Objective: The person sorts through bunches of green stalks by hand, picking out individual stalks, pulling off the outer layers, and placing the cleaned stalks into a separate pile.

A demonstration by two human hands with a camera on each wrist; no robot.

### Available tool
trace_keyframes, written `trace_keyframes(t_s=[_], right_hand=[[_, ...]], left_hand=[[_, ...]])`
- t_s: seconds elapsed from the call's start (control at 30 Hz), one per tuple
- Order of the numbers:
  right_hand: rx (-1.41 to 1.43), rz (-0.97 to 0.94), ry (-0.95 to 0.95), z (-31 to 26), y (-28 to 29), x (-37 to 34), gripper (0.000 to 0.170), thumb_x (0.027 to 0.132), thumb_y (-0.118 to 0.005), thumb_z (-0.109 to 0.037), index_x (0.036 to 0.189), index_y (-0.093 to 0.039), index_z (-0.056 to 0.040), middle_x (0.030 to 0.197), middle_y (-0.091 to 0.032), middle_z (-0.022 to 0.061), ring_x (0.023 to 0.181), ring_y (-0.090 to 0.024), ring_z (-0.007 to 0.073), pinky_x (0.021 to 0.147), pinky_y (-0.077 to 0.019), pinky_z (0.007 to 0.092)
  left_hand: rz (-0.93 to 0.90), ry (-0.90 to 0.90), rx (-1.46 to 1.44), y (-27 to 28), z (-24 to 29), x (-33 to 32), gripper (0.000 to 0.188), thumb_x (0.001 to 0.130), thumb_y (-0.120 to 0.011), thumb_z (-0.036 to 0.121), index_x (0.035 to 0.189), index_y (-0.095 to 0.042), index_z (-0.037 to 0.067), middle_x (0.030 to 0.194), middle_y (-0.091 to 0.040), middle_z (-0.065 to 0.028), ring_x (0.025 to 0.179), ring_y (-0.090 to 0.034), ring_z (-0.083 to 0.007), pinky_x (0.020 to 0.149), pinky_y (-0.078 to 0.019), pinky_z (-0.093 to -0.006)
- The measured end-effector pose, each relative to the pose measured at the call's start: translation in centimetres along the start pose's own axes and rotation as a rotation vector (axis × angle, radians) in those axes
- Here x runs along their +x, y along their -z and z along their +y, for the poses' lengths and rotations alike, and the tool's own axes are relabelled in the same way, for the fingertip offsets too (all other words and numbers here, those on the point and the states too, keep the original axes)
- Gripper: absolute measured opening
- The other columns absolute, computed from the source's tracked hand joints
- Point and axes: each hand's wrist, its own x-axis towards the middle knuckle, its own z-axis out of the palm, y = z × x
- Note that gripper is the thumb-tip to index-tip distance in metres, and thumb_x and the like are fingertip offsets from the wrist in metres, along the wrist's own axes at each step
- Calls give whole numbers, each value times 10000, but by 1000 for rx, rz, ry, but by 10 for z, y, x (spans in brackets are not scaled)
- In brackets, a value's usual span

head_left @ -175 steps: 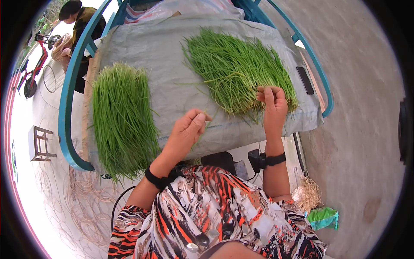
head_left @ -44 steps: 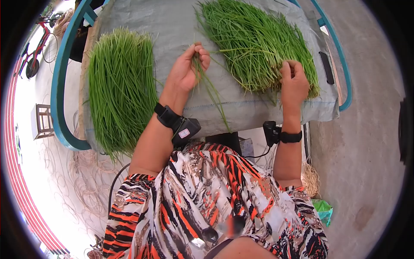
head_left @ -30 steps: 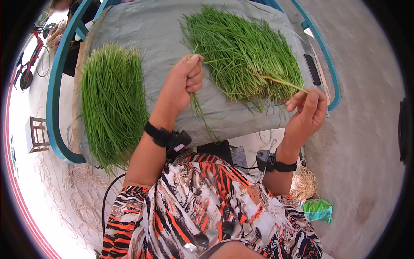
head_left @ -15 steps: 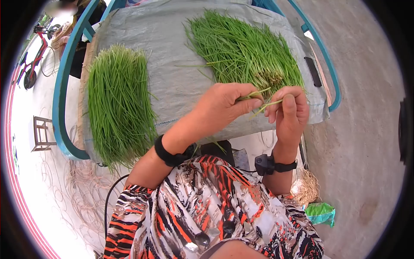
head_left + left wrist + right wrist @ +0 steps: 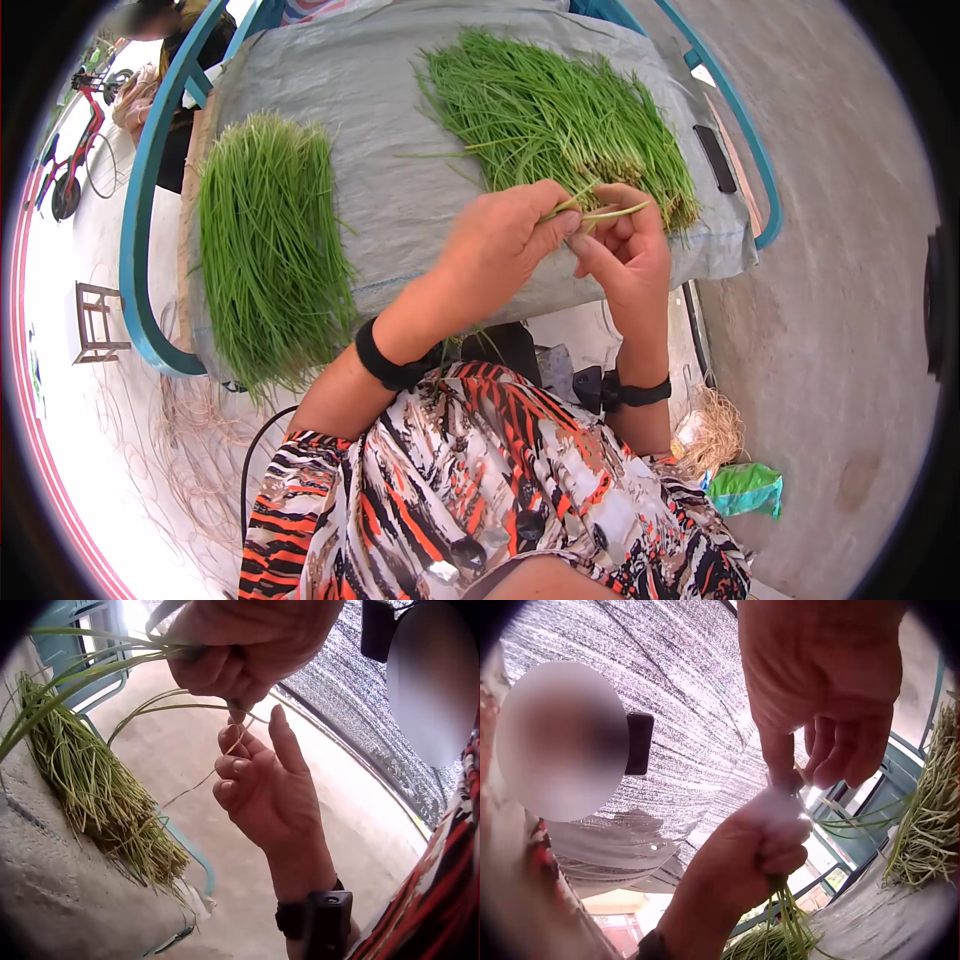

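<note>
In the head view the left hand (image 5: pixel 500 235) grips a few thin green stalks, its thumb and forefinger meeting the right fingertips. Pale stalk ends (image 5: pixel 615 211) cross the fingers of the right hand (image 5: pixel 632 255), which pinches at them. Stalks trail from the left hand (image 5: pixel 255 637) in the left wrist view, and more hang below it in the right wrist view. Behind the hands lies a loose pile of green stalks (image 5: pixel 560 110), roots toward the person. A neater pile (image 5: pixel 268 250) lies at the left of the grey sheet (image 5: pixel 390 120).
A blue metal frame (image 5: pixel 140 240) borders the sheet. A dark phone-like object (image 5: pixel 714 158) lies at the right edge. On the floor are a small stool (image 5: pixel 97 322), tangled straw-coloured strands (image 5: pixel 712 432) and a green bag (image 5: pixel 745 490). Another person (image 5: pixel 180 60) is at upper left.
The left hand came across from the sheet's middle to the right hand, still gripping stalks. The right hand, which lifted a stalk from the pile, has moved slightly left, and the fingertips now meet.
</note>
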Motion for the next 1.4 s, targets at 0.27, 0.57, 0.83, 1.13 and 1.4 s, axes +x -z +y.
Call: trace_keyframes(t_s=[0.27, 0.57, 0.83, 1.13, 1.4], right_hand=[[50, 5, -26, -3, 15, -7, 402, 805, -641, 0, 1164, -461, -13, 813, -567, 13, 603, -504, 52, 527, -416, 183], [322, -91, 91, -7, 42, -20, 401, 764, -612, 75, 1132, -480, -16, 746, -574, 56, 554, -525, 96, 491, -429, 217], [-118, -265, -152, -5, 82, -32, 338, 752, -651, -20, 1068, -529, -13, 727, -564, 62, 593, -515, 92, 532, -418, 215], [-93, 40, -46, 4, 10, -3, 153, 852, -632, -70, 988, -594, -13, 792, -602, 11, 639, -537, 57, 572, -438, 186], [-68, -2, -8, 17, 0, 2, 124, 881, -547, -36, 1002, -567, -18, 826, -605, 22, 677, -550, 58, 602, -467, 199]], left_hand=[[96, 5, 191, -3, -7, -1, 211, 879, -550, 234, 821, -525, 33, 734, -578, -174, 728, -564, -386, 604, -427, -456], [95, 82, 175, 2, -13, 1, 155, 874, -579, 159, 923, -602, 14, 714, -571, -171, 623, -543, -280, 587, -426, -336], [66, 70, 181, 7, -10, 3, 170, 863, -579, 197, 864, -578, 27, 737, -591, -170, 683, -570, -341, 589, -432, -409], [7, -14, 290, 0, -12, 1, 179, 862, -574, 227, 833, -537, 54, 744, -601, -145, 699, -585, -360, 578, -443, -451], [-50, -118, 454, 0, -18, -5, 95, 822, -600, 165, 846, -568, 78, 770, -599, -95, 705, -598, -311, 574, -459, -394]])
